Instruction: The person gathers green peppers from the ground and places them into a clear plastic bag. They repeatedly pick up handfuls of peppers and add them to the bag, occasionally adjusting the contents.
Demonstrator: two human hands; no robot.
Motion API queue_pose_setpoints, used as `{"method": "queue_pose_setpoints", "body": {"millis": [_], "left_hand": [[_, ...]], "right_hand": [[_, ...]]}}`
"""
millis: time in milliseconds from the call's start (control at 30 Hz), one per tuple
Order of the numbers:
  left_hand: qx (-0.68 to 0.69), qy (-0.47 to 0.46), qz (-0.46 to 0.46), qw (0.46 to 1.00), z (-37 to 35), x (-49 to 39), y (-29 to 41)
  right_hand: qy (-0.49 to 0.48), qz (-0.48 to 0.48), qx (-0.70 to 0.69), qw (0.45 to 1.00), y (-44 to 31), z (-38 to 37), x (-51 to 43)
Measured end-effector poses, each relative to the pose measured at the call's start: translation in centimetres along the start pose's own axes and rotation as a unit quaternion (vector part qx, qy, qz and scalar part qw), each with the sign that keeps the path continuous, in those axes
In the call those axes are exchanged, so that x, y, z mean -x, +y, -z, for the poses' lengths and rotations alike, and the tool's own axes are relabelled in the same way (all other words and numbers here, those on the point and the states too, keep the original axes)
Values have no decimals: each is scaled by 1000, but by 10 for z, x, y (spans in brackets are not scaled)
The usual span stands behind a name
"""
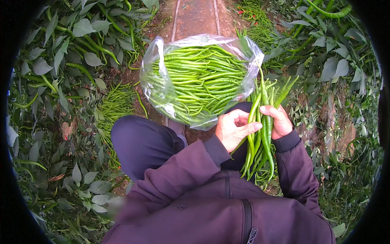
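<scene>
A bunch of long green chili peppers [264,134] is gripped between my two hands, right of the bag and above my lap. My left hand [234,126] pinches peppers on the near side, thumb laid across them. From the other side, my right hand [278,120] clasps the same bunch near the stem ends, its thumb pressed on top. The pepper tips hang down towards my jacket. Before me stands a clear plastic bag [152,88], its mouth spread wide. Many green chili peppers [204,79] fill it, mostly lying sideways in layers.
Heaps of green peppers lie on the ground at left [114,103] and at the upper right [259,33], the latter with some red ones. Leafy pepper plants [82,39] crowd both sides. Two narrow rails [217,16] run along the dirt path beyond the bag.
</scene>
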State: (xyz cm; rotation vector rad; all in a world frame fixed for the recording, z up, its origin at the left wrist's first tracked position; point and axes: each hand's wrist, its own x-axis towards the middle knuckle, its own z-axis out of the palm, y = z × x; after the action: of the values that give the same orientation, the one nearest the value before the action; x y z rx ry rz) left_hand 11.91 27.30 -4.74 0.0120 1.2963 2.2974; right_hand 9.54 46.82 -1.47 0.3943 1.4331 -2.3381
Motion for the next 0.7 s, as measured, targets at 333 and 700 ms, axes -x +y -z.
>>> {"method": "queue_pose_setpoints", "body": {"millis": [333, 700], "left_hand": [[-296, 99, -77, 947, -25, -8, 9], [-441, 134, -179, 869, -27, 1, 17]], "right_hand": [[-28, 15, 40, 999, -4, -11, 3], [0, -29, 50, 998, -8, -12, -4]]}}
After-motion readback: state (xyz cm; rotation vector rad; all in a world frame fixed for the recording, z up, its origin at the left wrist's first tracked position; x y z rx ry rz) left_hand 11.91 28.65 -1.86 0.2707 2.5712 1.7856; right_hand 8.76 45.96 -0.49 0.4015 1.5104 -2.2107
